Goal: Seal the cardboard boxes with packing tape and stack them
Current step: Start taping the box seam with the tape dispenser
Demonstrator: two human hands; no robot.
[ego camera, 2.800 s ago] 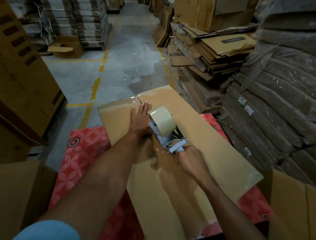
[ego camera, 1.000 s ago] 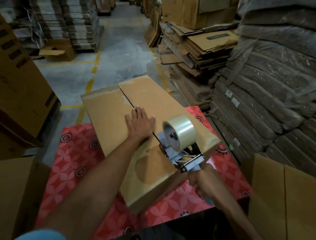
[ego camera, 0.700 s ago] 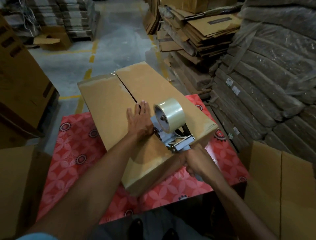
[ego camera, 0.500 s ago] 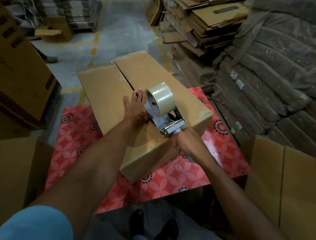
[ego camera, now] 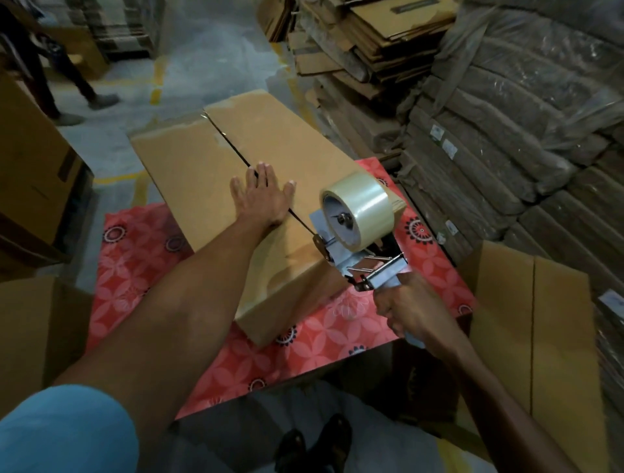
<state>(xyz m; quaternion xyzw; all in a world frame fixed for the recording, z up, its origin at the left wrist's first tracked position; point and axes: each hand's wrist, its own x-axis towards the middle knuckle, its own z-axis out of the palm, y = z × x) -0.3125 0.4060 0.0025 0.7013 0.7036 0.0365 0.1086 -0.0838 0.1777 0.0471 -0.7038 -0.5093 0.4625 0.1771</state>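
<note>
Drawn back, the grey metal tape dispenser [ego camera: 356,216] sat gripped by the right hand [ego camera: 410,312]. The left hand [ego camera: 263,201] lay flat on the brown cardboard box [ego camera: 189,168].

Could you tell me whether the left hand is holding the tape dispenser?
No, the left hand lies flat on the box, while the right hand grips the tape dispenser.

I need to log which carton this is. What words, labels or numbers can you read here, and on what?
No text can be read.
Too small and blurred: the white labels on the wrapped bundles.
Blurred: the dark strip on the flattened cardboard.
No print shows: the cardboard box and the tape dispenser.
</note>
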